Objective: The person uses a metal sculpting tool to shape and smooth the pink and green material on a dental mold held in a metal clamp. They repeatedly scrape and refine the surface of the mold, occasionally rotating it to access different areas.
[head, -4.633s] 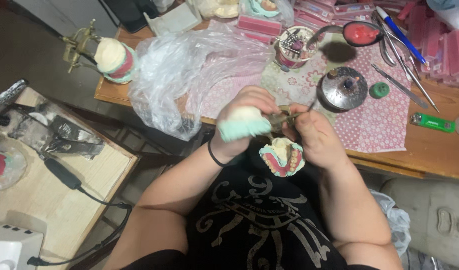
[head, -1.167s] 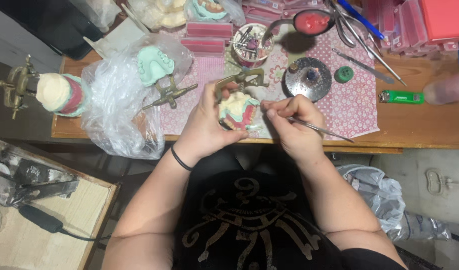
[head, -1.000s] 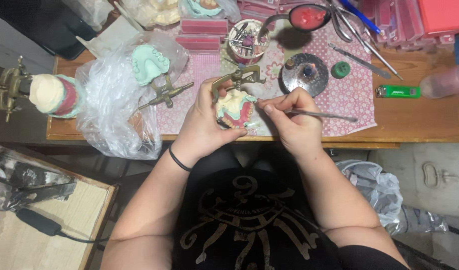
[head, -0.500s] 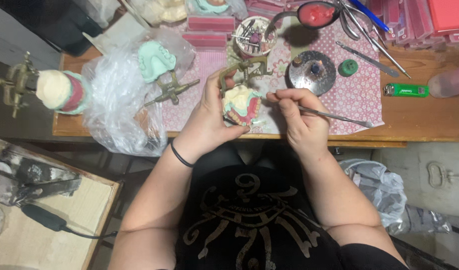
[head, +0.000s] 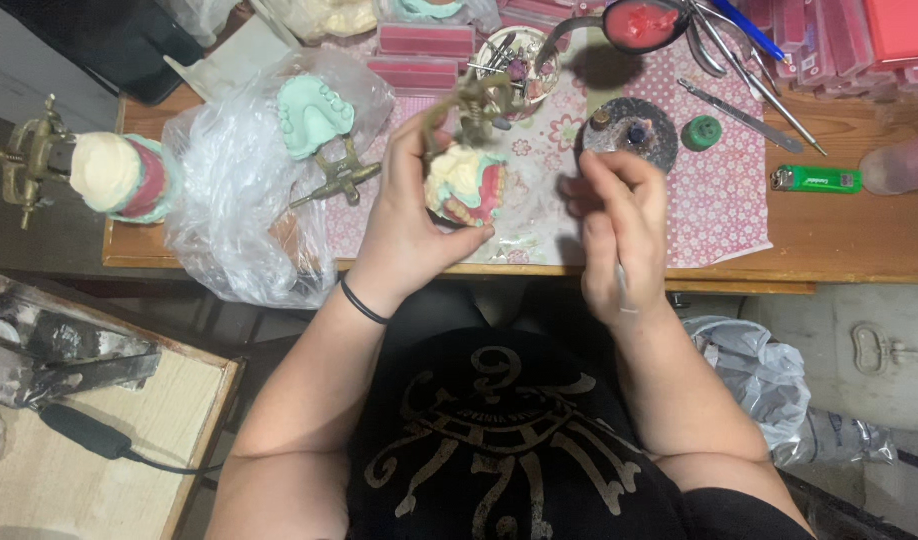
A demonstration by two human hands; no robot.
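Note:
My left hand (head: 409,215) grips a dental model (head: 464,183) with cream plaster, pink wax gums and teeth, mounted on a brass articulator (head: 474,105), above the desk's front edge. My right hand (head: 619,225) is to its right, fingers closed around a thin metal tool (head: 621,285) whose handle points back toward me. The tool tip is hidden by my fingers, which reach toward a round metal burner dish (head: 634,130).
A green cast on a brass articulator (head: 319,125) lies on a clear plastic bag (head: 239,190). Another mounted model (head: 114,175) sits at the desk's left end. A pink wax bowl (head: 644,22), instruments (head: 749,95), a green lighter (head: 814,180), pink wax sheets (head: 424,45) and a tool cup (head: 514,65) lie behind.
My right hand has drawn the tool away from the model and turned it, moving right toward the burner dish. My left hand tilted the model up slightly.

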